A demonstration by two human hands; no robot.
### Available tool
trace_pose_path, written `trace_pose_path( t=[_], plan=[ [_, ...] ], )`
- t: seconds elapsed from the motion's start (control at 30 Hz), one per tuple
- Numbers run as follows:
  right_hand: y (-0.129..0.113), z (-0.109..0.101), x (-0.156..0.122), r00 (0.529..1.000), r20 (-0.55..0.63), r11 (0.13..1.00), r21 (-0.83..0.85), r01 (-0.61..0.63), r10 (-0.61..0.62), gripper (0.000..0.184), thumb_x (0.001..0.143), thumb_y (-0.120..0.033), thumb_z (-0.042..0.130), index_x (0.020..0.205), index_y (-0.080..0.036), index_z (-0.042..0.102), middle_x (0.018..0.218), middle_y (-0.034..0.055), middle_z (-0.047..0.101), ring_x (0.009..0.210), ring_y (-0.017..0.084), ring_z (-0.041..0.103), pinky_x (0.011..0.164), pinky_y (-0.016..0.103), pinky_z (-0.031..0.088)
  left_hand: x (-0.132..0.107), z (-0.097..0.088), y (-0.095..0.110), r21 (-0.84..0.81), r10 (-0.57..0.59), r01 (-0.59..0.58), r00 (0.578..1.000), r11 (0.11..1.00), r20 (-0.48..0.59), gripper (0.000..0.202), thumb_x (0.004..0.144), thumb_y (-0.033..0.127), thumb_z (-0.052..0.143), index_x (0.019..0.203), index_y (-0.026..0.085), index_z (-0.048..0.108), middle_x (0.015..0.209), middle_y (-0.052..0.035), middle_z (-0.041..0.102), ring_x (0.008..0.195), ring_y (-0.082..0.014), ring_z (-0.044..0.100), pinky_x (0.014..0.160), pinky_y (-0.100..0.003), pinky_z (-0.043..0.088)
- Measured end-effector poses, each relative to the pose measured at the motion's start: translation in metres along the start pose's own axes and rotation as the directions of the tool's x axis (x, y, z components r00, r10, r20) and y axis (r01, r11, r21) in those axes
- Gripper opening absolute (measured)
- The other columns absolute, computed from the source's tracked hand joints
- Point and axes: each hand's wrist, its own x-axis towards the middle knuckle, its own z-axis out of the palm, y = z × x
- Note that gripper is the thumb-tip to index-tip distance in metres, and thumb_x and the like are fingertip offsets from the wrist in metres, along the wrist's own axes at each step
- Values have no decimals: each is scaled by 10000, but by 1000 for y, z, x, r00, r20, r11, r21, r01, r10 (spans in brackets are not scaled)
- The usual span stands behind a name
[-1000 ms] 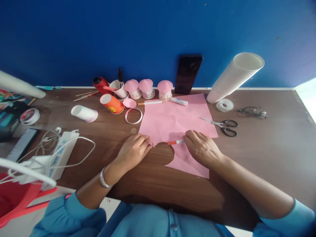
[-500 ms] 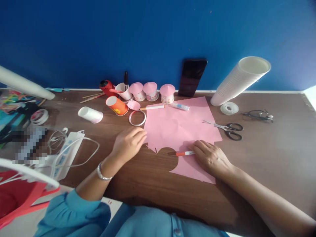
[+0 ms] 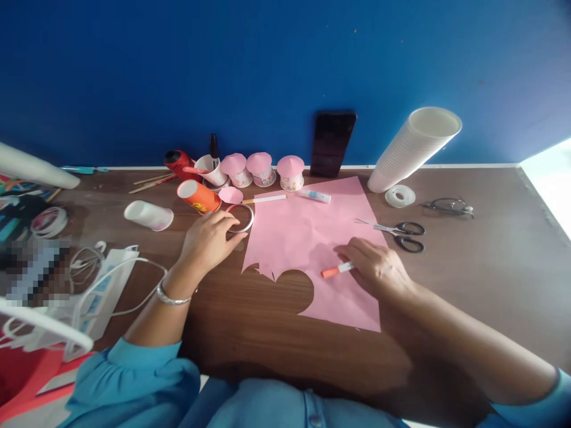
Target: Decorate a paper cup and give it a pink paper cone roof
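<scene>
Head view: The work surface is a brown wood-grain table (image 3: 241, 324) set against a blue wall (image 3: 178, 71). A pink sheet of paper (image 3: 307, 229) lies flat at mid-table, its near edge cut in curves. The right hand (image 3: 379, 270) is closed on a marker (image 3: 331, 272) above the sheet. The left hand (image 3: 207, 241) is partly open at the ring (image 3: 251, 221) beside the sheet; whether it grips cannot be told. A phone (image 3: 333, 144) leans on the wall. Stacked cups (image 3: 405, 157) stand right; a power strip (image 3: 107, 285) lies left.
</scene>
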Motion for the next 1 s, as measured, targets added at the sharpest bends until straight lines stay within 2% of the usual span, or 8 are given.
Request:
trace_pose_path(
  t=[0.1,0.17,0.3,0.47,0.67,0.8,0.9,1.0],
  plan=[
    [25,7,28,990,-20,986,-85,-142,141,229,1010,-198,551,1137,-184,742,957,68,713,654,135,591,482,259,347,-9,10,-3,-57,55,-57,998,997,-35,147,952,308,655,983,187,734,1046,-105,764,983,-298,694,890,-448,568],
    [42,18,50,969,19,958,-155,-242,248,301,997,-225,539,1228,-203,730,1106,107,713,763,175,653,490,265,363,-14,16,-2,-58,52,-56,997,997,-64,137,968,256,614,937,188,728,1012,-108,762,941,-292,686,849,-442,562],
    [65,46,84,964,51,952,-180,-249,262,334,941,-200,549,1209,-182,748,1156,120,737,767,197,680,506,289,351,-20,19,2,-55,45,-49,996,997,-77,144,972,217,596,906,202,723,999,-95,762,910,-266,675,826,-414,546],
    [74,59,95,963,67,951,-190,-246,262,335,928,-177,526,1170,-156,757,1152,126,765,771,211,697,527,308,361,-24,14,2,-109,49,-55,997,993,-55,147,976,217,606,886,203,722,965,-70,765,894,-238,673,824,-377,544],
    [72,43,90,960,11,940,-206,-271,279,401,914,-177,549,1285,-158,700,1241,145,739,854,244,715,500,300,360,-23,5,1,-233,-5,-21,994,972,-111,133,999,208,586,917,188,688,968,-53,751,917,-186,706,845,-309,556],
    [59,25,69,968,-62,958,-143,-249,242,334,916,-173,564,1202,-178,737,1098,99,761,844,222,721,527,288,430,-25,-7,14,-351,-32,-43,978,936,-205,88,1001,202,600,951,188,671,965,-52,746,920,-172,713,848,-296,567],
    [44,8,42,961,-69,960,-71,-272,267,287,918,-166,563,1129,-187,757,1035,86,762,831,217,726,564,290,471,-27,-15,35,-369,74,-159,970,916,-233,58,994,173,616,975,189,668,983,-64,746,953,-189,707,874,-325,568],
    [30,-10,13,923,-10,923,6,-385,385,240,929,-195,588,1094,-217,761,974,70,753,732,197,699,585,298,481,-25,-17,62,-329,230,-285,953,900,-198,67,992,158,615,958,189,664,968,-64,746,903,-195,690,850,-345,563]
  ],
)
